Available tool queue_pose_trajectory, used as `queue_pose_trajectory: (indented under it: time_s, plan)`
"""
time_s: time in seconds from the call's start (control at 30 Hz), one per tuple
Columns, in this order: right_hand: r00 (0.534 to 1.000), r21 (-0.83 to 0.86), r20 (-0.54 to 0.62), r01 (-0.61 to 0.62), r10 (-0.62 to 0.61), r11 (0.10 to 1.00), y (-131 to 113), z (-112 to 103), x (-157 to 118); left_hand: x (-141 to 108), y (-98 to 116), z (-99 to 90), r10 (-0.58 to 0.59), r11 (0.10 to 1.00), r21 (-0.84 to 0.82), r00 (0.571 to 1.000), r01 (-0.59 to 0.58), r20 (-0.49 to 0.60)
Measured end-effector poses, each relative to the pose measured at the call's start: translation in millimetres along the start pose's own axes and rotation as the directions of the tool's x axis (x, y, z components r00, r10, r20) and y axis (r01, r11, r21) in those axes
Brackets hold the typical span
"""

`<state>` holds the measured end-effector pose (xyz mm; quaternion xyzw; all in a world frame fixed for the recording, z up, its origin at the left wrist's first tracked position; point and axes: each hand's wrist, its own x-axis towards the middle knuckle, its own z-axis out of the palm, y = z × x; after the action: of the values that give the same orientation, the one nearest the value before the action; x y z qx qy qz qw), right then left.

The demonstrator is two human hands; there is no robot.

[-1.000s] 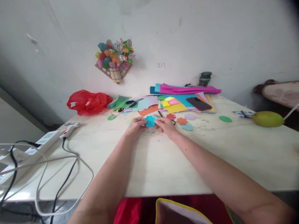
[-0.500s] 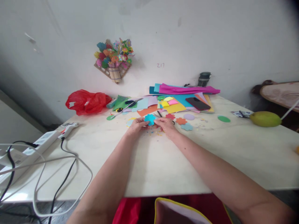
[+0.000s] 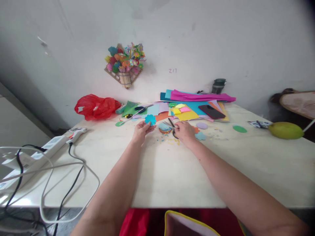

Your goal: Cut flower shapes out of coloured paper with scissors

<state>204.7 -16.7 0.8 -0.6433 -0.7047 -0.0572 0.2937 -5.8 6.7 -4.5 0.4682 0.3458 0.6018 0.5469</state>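
Between the thumb and fingers of my left hand (image 3: 142,131) is a bright blue scalloped paper flower (image 3: 150,120). My right hand (image 3: 184,131) is closed on black-handled scissors (image 3: 170,125), whose blades point left. A small stack of round coloured pieces (image 3: 164,127) lies between my two hands, with tiny paper scraps in front of it. Just right of my right hand lie a light blue paper flower (image 3: 200,136) and a lilac oval (image 3: 201,125); an orange flower is partly hidden behind the fingers.
Coloured sheets (image 3: 157,108), a phone (image 3: 212,111) and another pair of scissors (image 3: 141,109) lie at the back. A red plastic bag (image 3: 97,107) sits back left. White cables and a power strip (image 3: 52,146) are at the left, a green-yellow fruit (image 3: 285,130) at the right.
My left hand has moved slightly left with the blue flower. My right hand has let go of the flower, moved right and closed on the scissors. The round stack is now uncovered.
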Motion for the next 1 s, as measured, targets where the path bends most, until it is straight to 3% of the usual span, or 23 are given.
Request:
queue_pose_trajectory:
  time_s: [0.13, 0.27, 0.37, 0.43, 0.5, 0.57, 0.6, 0.67, 0.77, 0.87, 1.0]
  plan:
    - [0.996, -0.136, 0.087, 0.006, 0.006, 0.991, 5.3, -2.3, 1.0, 1.9, 0.1, -2.8, 0.018, 1.0, -0.021, 0.997, -0.02, -0.069]
    - [0.997, -0.119, 0.074, 0.034, -0.025, 0.992, 6.7, 0.2, 1.7, -1.0, 4.1, -0.5, 0.03, 0.999, 0.033, 0.994, -0.026, -0.106]
    - [0.999, 0.016, 0.017, 0.043, -0.043, 0.999, 5.5, 3.1, 2.7, -2.9, 5.8, 3.4, 0.057, 0.987, 0.153, 0.993, -0.04, -0.108]
    - [1.0, 0.242, 0.022, -0.023, 0.018, 0.97, 2.6, 4.5, 3.3, -2.5, 4.3, 6.5, 0.112, 0.977, 0.191, 0.99, -0.094, -0.084]
    - [0.983, 0.575, 0.144, -0.177, 0.114, 0.799, -2.0, 4.4, 3.5, -1.0, 0.8, 9.7, 0.192, 0.962, 0.21, 0.98, -0.177, -0.055]
    - [0.936, 0.828, 0.332, -0.348, 0.115, 0.44, -7.7, 2.6, 3.1, 0.3, -3.4, 12.7, 0.265, 0.933, 0.259, 0.964, -0.249, -0.03]
    - [0.912, 0.868, 0.398, -0.409, 0.096, 0.283, -10.6, 1.1, 2.6, 0.6, -5.4, 14.1, 0.29, 0.919, 0.286, 0.957, -0.273, -0.018]
    - [0.864, 0.859, 0.504, -0.504, 0.027, 0.09, -15.8, -2.2, 1.0, 0.2, -8.7, 16.6, 0.309, 0.892, 0.34, 0.951, -0.299, 0.025]
    - [0.827, 0.828, 0.561, -0.561, -0.014, 0.017, -21.3, -5.3, -1.8, -2.1, -11.7, 20.2, 0.293, 0.856, 0.416, 0.951, -0.307, 0.098]
    - [0.839, 0.838, 0.542, -0.544, 0.044, 0.053, -23.6, -4.4, -3.2, -4.9, -11.7, 24.5, 0.251, 0.858, 0.427, 0.958, -0.287, 0.139]
    - [0.871, 0.862, 0.484, -0.491, 0.084, 0.127, -23.2, -1.3, -2.5, -7.4, -6.5, 27.8, 0.147, 0.958, 0.232, 0.983, -0.17, 0.112]
